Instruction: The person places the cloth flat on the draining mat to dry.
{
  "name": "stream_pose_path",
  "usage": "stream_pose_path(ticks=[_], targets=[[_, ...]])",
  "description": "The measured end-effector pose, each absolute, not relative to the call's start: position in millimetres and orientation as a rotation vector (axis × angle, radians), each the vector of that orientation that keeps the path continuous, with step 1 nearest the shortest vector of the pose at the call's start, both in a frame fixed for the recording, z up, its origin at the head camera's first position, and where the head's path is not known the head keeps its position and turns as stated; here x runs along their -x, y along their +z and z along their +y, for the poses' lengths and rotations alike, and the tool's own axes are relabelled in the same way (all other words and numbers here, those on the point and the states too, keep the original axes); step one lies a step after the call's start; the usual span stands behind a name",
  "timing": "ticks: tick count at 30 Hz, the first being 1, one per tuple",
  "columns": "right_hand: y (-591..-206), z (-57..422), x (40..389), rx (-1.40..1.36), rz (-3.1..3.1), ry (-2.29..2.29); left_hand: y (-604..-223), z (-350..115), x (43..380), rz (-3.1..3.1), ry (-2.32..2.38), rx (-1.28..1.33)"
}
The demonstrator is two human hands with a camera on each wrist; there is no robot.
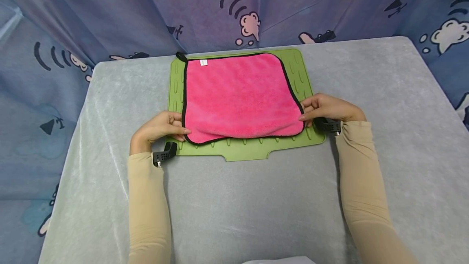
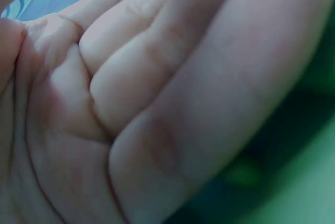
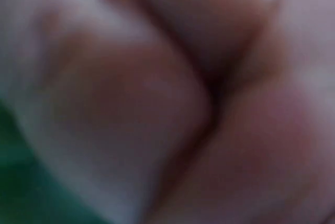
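Observation:
A pink towel (image 1: pixel 239 93) with black edging lies spread over a green ribbed mat (image 1: pixel 247 154). At the towel's near left corner, my left hand (image 1: pixel 159 127) pinches the edge, thumb on top. My right hand (image 1: pixel 331 108) pinches the near right edge in the same way. Between the two hands the near edge bulges in a soft fold. A black loop (image 1: pixel 181 56) and a white tag (image 1: pixel 203 62) mark the far left corner. In the left wrist view, curled fingers (image 2: pixel 157 88) fill most of the picture; the right wrist view is blurred skin, and the towel is hidden in both.
The mat rests on a grey cloth-covered table (image 1: pixel 249 203), near its far edge. Behind it hangs a blue-purple patterned curtain (image 1: pixel 205 7), which also runs down the left side. Part of a white object (image 1: pixel 280 260) shows at the bottom edge.

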State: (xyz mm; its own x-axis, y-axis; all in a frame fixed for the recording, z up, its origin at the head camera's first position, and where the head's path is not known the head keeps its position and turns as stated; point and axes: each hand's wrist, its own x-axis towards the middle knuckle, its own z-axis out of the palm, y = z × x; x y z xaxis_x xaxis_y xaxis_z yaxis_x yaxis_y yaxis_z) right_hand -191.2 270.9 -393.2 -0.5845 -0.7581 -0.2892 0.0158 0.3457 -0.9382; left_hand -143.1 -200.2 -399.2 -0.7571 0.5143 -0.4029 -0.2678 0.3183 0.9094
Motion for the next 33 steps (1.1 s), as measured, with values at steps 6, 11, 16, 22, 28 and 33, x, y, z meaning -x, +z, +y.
stream_pose_path(ticks=[6, 11, 16, 22, 28, 33], targets=[[-389.7, 269.0, 190.0, 0.627, 1.873, -1.260, -397.0, -201.8, 142.0, 1.925, 1.444, -0.238], [-387.6, 268.6, 188.5, 0.622, 1.864, -1.231, -396.5, -202.0, 142.0, 1.860, 1.434, -0.245], [-385.1, 265.7, 187.5, 0.643, 1.819, -1.193, -396.4, -200.5, 141.7, 1.883, 1.398, -0.231], [-383.9, 263.5, 187.3, 0.642, 1.780, -1.150, -396.0, -199.7, 141.5, 1.908, 1.379, -0.217], [-384.2, 262.4, 186.7, 0.649, 1.800, -1.097, -396.9, -203.0, 142.1, 1.884, 1.399, -0.222], [-384.1, 261.6, 186.6, 0.623, 1.845, -1.088, -396.6, -203.8, 141.9, 1.868, 1.402, -0.223]])
